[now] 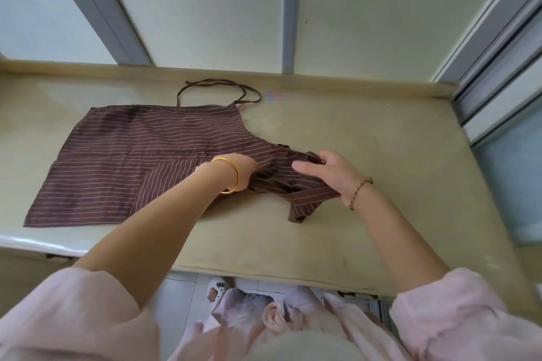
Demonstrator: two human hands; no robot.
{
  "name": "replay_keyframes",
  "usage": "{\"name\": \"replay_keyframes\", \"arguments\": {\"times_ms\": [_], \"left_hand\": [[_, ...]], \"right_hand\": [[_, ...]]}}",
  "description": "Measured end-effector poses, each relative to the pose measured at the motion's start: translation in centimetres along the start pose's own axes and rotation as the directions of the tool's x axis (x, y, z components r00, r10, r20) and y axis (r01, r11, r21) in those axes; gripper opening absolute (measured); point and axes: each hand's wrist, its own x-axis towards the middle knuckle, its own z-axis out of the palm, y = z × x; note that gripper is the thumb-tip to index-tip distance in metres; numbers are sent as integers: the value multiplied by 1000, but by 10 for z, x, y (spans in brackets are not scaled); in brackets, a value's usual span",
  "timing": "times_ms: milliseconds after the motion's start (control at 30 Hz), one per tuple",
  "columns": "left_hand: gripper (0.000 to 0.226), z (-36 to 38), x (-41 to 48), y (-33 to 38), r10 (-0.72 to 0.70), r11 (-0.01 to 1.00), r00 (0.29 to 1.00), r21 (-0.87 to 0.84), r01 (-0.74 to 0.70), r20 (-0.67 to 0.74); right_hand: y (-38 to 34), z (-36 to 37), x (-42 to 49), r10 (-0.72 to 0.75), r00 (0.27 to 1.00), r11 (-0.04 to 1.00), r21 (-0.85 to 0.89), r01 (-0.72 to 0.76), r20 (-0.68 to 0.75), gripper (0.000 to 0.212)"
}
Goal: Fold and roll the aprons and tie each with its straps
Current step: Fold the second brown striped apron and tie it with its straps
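So we've got our right hand [331, 177] gripping the bunched right end of the apron [140, 155], left hand [245, 171] buried in cloth beside it (can't tell its grip), the rest stretching off leftward.

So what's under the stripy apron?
The beige table lies under the apron. The left hand has its fingers buried in the bunched part, so they are hidden. Anything else under the cloth is covered.
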Motion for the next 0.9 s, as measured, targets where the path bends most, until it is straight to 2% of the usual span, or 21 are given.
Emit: {"name": "replay_keyframes", "arguments": {"times_ms": [33, 67, 133, 200, 300, 367, 400, 433, 467, 500, 533, 567, 600, 667, 700, 733, 767, 800, 833, 867, 900], "left_hand": [[36, -1, 2, -3, 0, 1000, 1000, -5, 0, 14], [36, -1, 4, -5, 0, 1000, 1000, -9, 0, 30], [35, -3, 6, -8, -18, 1000, 997, -18, 19, 69], [32, -5, 9, -15, -51, 998, 994, -22, 54, 99], [27, -9, 8, -23, -98, 995, 986, -18, 101, 135], [24, -13, 7, -24, -117, 993, 984, -20, 120, 136], [24, -14, 7, -25, -125, 992, 983, -19, 128, 137], [24, -15, 7, -25, -131, 991, 982, -19, 135, 138], [25, -15, 7, -25, -139, 990, 981, -18, 143, 137], [26, -16, 8, -24, -148, 988, 979, -17, 152, 138], [27, -16, 9, -23, -156, 987, 977, -21, 161, 144], [28, -17, 9, -23, -162, 985, 975, -30, 168, 151], [28, -17, 8, -22, -168, 983, 973, -41, 176, 158], [29, -17, 9, -22, -186, 979, 968, -54, 197, 166], [28, -18, 9, -23, -195, 976, 966, -59, 207, 167], [27, -18, 9, -24, -207, 974, 965, -60, 219, 161], [27, -18, 9, -26, -221, 971, 963, -57, 232, 153], [26, -19, 8, -29, -233, 969, 961, -47, 242, 146], [25, -19, 9, -33, -243, 967, 960, -40, 251, 142], [24, -20, 8, -36, -250, 965, 958, -40, 258, 142], [23, -21, 8, -39, -255, 964, 956, -38, 263, 143]], "right_hand": [[-2, -8, 3, 12, 998, 976, -216, 1, 60, 29], [-4, -14, 8, 37, 996, 886, -463, 3, 77, 35], [-4, -25, 16, 72, 997, 606, -795, -20, 29, 30], [-5, -37, 22, 76, 991, 452, -882, -135, -113, 12], [-8, -54, 24, 58, 928, 452, -819, -353, -368, 11], [-8, -64, 25, 23, 873, 516, -742, -428, -488, 11], [-10, -67, 27, 53, 859, 600, -671, -435, -509, 20], [-12, -69, 29, 120, 865, 734, -543, -408, -487, 28], [-15, -67, 30, 219, 883, 879, -309, -364, -415, 31], [-17, -65, 31, 317, 907, 945, 10, -327, -279, 31], [-18, -63, 31, 349, 929, 905, 301, -300, -123, 31], [-18, -63, 34, 349, 937, 812, 501, -300, -3, 32], [-17, -61, 36, 344, 936, 721, 618, -313, 73, 36], [-15, -61, 43, 355, 921, 608, 708, -358, 161, 40], [-13, -61, 46, 371, 908, 611, 686, -396, 193, 39], [-12, -63, 48, 395, 898, 709, 557, -433, 196, 39], [-10, -66, 51, 423, 893, 854, 263, -449, 153, 37], [-10, -71, 49, 452, 888, 885, -167, -434, 88, 33], [-9, -75, 47, 451, 892, 734, -560, -384, -20, 24], [-8, -79, 46, 383, 913, 509, -792, -337, -142, 15], [-7, -83, 46, 277, 925, 361, -865, -350, -259, 11]]}}
